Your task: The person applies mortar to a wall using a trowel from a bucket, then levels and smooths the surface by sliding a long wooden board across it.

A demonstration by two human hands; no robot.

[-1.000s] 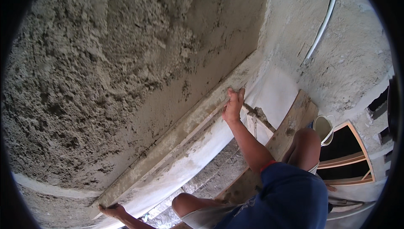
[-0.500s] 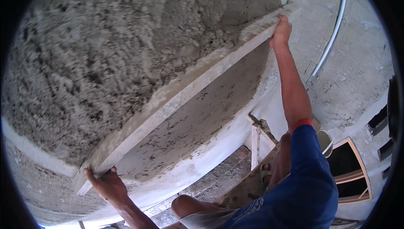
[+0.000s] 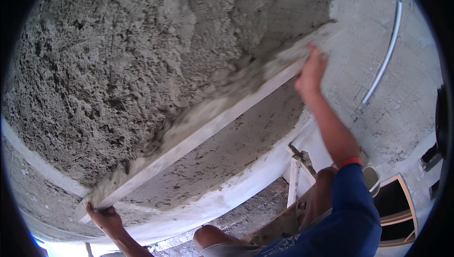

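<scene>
A long straight plasterer's straightedge (image 3: 203,132) lies slantwise against the wall, rising from lower left to upper right. My left hand (image 3: 105,219) grips its lower end from beneath. Near the upper end, my right hand (image 3: 312,70) is closed round its edge, slightly smeared by motion. Loose wet mortar is heaped along the straightedge's upper side. Above it spreads rough grey mortar (image 3: 109,68), pitted and lumpy. Below the straightedge, a flatter mortar band (image 3: 222,148) shows scattered dark pits. The underside of the fingers on both hands is hidden.
A grey conduit pipe (image 3: 390,49) runs down the wall at right. Below stand a wooden support (image 3: 293,181) and a plank (image 3: 267,221) beside my legs. A pale bucket (image 3: 371,179) hangs or stands near a wood-framed window opening (image 3: 395,209); which, I cannot tell.
Both hands and the straightedge have moved down the mortar, the right end more than the left. More loose mortar is gathered along its upper side.
</scene>
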